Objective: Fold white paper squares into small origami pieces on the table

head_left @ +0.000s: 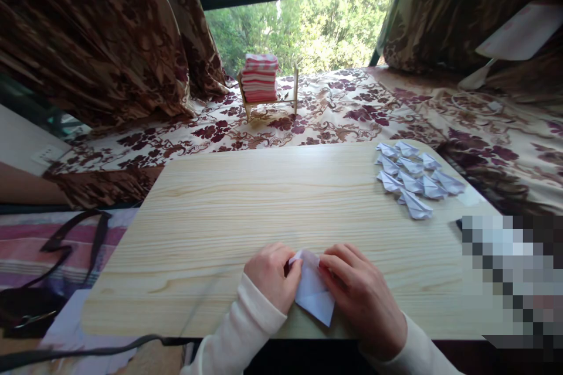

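A partly folded sheet of white paper [314, 293] lies at the front edge of the wooden table [229, 205], between my two hands. My left hand [272, 272] pinches its upper left edge between thumb and fingers. On the opposite side my right hand [358, 287] has its fingertips closed on the paper's upper right edge. The sheet shows creases and comes to a point toward me. Several folded white paper pieces [409, 167] sit in a cluster at the table's far right corner.
Past the table, a small wooden rack [296, 94] holds stacked pink-striped cloths [260, 79] on a flowered cover. A white lamp [519, 32] stands at the far right. A blurred-out object [505, 269] lies on the right edge. At left are a dark strapped bag [30, 310] and white paper sheets [70, 322].
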A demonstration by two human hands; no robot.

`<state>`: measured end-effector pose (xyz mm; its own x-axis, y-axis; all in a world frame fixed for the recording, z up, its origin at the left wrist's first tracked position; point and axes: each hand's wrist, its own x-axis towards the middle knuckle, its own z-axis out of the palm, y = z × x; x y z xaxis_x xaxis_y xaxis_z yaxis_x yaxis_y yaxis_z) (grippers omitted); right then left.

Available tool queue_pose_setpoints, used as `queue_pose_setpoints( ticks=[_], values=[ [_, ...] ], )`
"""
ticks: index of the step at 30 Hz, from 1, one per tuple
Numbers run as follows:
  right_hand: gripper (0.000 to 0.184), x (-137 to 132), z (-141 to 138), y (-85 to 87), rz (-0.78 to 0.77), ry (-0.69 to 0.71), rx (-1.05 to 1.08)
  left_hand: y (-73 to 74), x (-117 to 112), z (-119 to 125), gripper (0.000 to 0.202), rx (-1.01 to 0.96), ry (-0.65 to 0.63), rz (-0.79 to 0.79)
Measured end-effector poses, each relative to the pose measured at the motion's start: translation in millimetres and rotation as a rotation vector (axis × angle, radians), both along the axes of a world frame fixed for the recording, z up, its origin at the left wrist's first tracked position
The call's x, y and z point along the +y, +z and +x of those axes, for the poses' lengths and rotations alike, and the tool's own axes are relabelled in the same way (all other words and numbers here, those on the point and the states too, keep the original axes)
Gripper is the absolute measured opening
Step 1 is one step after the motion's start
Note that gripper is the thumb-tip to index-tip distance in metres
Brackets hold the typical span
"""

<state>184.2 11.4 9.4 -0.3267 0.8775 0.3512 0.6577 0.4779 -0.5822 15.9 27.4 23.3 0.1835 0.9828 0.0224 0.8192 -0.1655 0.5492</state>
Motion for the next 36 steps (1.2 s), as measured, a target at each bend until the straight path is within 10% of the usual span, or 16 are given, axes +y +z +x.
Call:
queue_pose_setpoints(
  ticks=[16, 27, 32, 36],
  values=[
    [0.014, 5.1, 0.7, 10.8, -0.240, -0.085, 0.028, -3.5, -7.4, -7.2, 0.012, -0.123, -0.004, 0.114],
    [0.018, -9.1, -1.2, 0.4, -0.104, -0.129, 0.049, -10.0, -20.0, -10.2, 0.007, -0.057, 0.058, 0.249],
    [0.016, -11.9, -0.2, 0.4, -0.101, -0.164, 0.073, -7.6, -33.4, -7.2, 0.019, -0.108, 0.152, 0.537],
    [0.014, -14.1, 2.6, -1.0, -0.109, -0.170, 0.002, -8.5, -47.6, 4.4, 0.023, -0.142, -0.164, 0.445]
  ],
)
